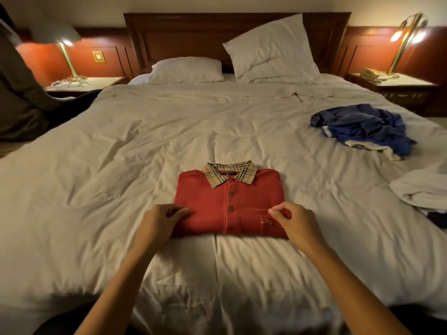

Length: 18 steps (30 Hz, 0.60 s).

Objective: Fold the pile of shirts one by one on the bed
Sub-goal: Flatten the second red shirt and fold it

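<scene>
Red polo shirt (229, 204) is folded into a neat rectangle, flat on the bed (121, 141), centred left-to-right and nearer the foot edge than the headboard (193, 37). Plaid collar (229, 174) faces up and points toward the headboard; button placket is visible.

Left hand (158, 222): fingers curled, pinching the shirt's near-left corner. Right hand (294, 222): thumb and fingertips pinched on fabric at the near-right corner, next to the folded cuff. Both forearms come in over the foot edge.

Blue shirt (362, 126) lies crumpled toward the right edge, well apart from the red one. White garment (420, 187) is bunched at the right edge, nearer the foot. Flat pillow (186, 70) and propped pillow (273, 49) sit at the head edge. A person (19, 93) in dark clothes sits at the left edge.
</scene>
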### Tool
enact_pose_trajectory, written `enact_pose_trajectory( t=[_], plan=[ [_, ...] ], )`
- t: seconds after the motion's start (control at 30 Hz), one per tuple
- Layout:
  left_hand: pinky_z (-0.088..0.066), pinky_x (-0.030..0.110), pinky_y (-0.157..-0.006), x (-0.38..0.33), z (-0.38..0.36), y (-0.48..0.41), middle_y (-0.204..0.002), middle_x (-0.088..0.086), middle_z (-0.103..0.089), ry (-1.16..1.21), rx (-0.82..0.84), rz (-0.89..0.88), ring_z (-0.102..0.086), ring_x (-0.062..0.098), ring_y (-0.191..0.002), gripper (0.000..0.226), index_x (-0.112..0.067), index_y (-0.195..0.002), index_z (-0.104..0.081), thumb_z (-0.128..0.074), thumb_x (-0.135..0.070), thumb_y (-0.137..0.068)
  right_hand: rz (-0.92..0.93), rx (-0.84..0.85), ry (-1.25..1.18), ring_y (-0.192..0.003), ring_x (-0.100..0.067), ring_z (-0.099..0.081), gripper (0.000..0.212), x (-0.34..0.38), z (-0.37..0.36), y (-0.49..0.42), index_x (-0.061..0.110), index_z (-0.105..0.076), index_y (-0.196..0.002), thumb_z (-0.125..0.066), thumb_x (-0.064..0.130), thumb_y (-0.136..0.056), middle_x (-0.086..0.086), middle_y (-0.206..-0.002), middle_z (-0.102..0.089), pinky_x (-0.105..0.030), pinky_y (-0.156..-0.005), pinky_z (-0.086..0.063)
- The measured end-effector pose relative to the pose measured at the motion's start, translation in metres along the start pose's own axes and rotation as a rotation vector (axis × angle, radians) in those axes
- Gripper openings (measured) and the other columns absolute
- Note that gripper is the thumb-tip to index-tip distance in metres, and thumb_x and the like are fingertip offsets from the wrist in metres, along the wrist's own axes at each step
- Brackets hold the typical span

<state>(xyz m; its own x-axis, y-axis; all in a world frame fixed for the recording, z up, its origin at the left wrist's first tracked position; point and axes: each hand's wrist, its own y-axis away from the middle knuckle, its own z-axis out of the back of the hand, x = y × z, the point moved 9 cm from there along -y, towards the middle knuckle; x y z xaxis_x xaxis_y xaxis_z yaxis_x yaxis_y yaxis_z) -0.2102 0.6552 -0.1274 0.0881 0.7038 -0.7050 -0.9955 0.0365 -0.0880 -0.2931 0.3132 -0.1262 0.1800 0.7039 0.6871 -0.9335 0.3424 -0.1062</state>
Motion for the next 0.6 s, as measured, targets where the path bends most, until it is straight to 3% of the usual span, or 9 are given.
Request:
enact_pose_trajectory(
  t=[0.07,0.17,0.27,0.33,0.43,0.6],
  plan=[
    [-0.048,0.035,-0.073,-0.007,0.002,0.0,-0.089,-0.002,-0.069,-0.204,0.006,-0.021,-0.066,0.022,-0.088,0.037,-0.029,-0.094,-0.078,-0.058,-0.06,-0.089,-0.022,0.03,0.223,-0.092,-0.017,-0.063,0.022,0.006,0.004,-0.001,0.032,-0.073,-0.094,-0.061,0.051,-0.092,0.004,-0.102,-0.065,-0.035,-0.081,-0.053],
    [-0.041,0.044,-0.098,-0.037,-0.003,-0.009,-0.126,0.005,-0.055,-0.558,-0.019,-0.082,-0.052,0.031,-0.12,0.054,-0.03,-0.114,-0.071,-0.04,-0.069,-0.093,0.047,0.032,0.406,-0.123,-0.025,-0.051,0.037,0.037,0.005,-0.015,0.03,-0.071,-0.11,-0.052,0.057,-0.094,-0.004,-0.136,-0.051,-0.041,-0.103,-0.041],
    [-0.034,0.049,-0.111,-0.055,-0.062,-0.027,-0.146,0.013,-0.045,-0.511,0.288,-0.179,-0.041,0.036,-0.135,0.093,-0.028,-0.141,-0.052,-0.006,-0.082,-0.082,0.0,0.284,0.324,-0.15,-0.029,-0.018,0.069,0.05,-0.04,-0.042,0.024,-0.049,-0.146,-0.03,0.068,-0.097,-0.005,-0.162,-0.026,-0.046,-0.119,-0.018],
    [-0.017,0.055,-0.12,-0.045,-0.099,-0.037,-0.163,0.017,-0.018,-0.563,0.475,-0.155,-0.017,0.039,-0.149,0.109,-0.023,-0.158,-0.021,0.014,-0.084,-0.075,-0.085,0.431,0.364,-0.153,-0.029,-0.003,0.085,0.038,-0.073,-0.054,0.019,-0.027,-0.157,-0.014,0.075,-0.094,-0.003,-0.167,-0.011,-0.051,-0.121,-0.005],
    [0.003,0.049,-0.123,-0.025,-0.109,-0.059,-0.166,0.005,0.013,-0.491,0.433,0.015,0.01,0.027,-0.154,0.092,-0.019,-0.16,0.005,-0.005,-0.078,-0.09,-0.138,0.404,0.445,-0.153,-0.025,0.013,0.088,0.016,-0.09,-0.073,0.022,-0.003,-0.16,-0.006,0.077,-0.091,0.002,-0.167,0.008,-0.058,-0.12,0.005],
    [0.005,0.052,-0.123,-0.007,-0.111,-0.098,-0.166,0.006,0.016,-0.472,0.331,0.051,0.012,0.024,-0.154,0.08,-0.024,-0.16,0.004,-0.01,-0.07,-0.096,-0.132,0.368,0.502,-0.152,-0.024,0.016,0.082,0.004,-0.093,-0.101,0.029,0.003,-0.159,-0.001,0.075,-0.091,0.005,-0.166,0.012,-0.061,-0.119,0.003]
  ],
)
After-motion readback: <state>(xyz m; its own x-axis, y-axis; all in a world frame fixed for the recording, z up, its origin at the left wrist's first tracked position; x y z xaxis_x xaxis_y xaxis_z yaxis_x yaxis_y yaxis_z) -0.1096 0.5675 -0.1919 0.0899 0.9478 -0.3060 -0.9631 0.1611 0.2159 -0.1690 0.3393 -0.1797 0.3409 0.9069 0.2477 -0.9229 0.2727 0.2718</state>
